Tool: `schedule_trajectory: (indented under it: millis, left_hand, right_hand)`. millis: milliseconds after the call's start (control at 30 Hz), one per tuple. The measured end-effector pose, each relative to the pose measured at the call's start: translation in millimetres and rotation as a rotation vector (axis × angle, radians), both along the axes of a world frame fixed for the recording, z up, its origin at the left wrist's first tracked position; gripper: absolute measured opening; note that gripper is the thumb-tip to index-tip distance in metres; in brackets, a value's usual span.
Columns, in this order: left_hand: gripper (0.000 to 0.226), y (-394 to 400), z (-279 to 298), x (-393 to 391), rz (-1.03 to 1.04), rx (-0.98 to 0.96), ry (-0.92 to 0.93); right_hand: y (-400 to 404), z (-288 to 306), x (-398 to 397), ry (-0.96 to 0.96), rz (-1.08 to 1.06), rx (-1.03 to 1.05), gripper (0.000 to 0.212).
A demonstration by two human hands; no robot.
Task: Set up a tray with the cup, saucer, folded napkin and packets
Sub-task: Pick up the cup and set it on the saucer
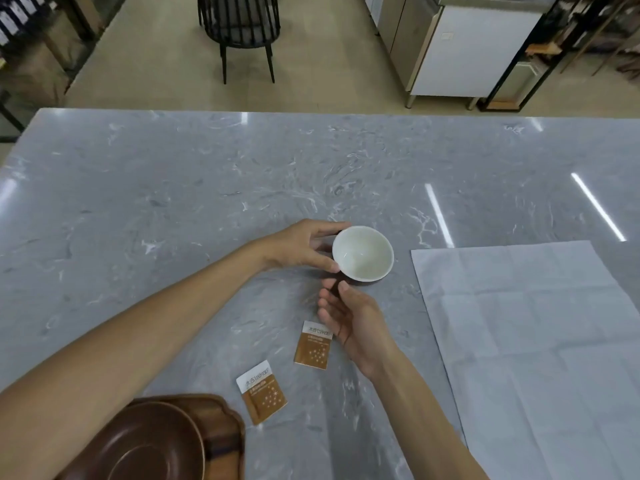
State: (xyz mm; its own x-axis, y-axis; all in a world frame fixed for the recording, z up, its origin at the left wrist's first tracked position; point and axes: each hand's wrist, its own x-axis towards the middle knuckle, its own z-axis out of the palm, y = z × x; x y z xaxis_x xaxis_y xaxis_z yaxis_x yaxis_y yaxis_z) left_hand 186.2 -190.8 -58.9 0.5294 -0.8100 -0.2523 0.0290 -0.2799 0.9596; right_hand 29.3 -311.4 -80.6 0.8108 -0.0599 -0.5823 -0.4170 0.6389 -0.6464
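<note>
At the middle of the grey worktop (pixel 207 188), the white cup (pixel 363 253) is gripped at its rim by the left hand (pixel 301 247), fingers clamped on it. Just below, the right hand (pixel 353 323) is held with fingers apart, nothing grasped. The saucer (pixel 149 441) is set on the tray (pixel 225 420); two packets (pixel 313 345) (pixel 262 391) and the unfolded napkin (pixel 540 341) are laid nearby.

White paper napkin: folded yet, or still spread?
Spread. The white paper napkin lies opened flat on the grey marble table, crease lines showing.

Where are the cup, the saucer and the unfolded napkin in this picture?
cup (pixel 363 252): head view, on its white inside.
saucer (pixel 149 445): head view, on its brown inner surface.
napkin (pixel 540 327): head view, on the flat white sheet.
</note>
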Motion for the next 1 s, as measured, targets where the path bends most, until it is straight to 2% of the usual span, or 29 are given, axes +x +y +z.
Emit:
schedule_trajectory:
  millis: [233, 700, 1000]
  left_hand:
    - [0.084, 13, 2, -17, 0.071, -0.021, -0.048]
    - [0.085, 74, 34, -90, 0.221, -0.061, -0.192]
    - [0.08, 132, 54, -155, 0.358, -0.052, -0.187]
  right_hand:
    - [4, 5, -16, -0.052, 0.03, -0.073, 0.032]
    - [49, 39, -70, -0.157, 0.128, -0.08, 0.029]
    - [88, 54, -117, -0.201, 0.233, -0.158, 0.029]
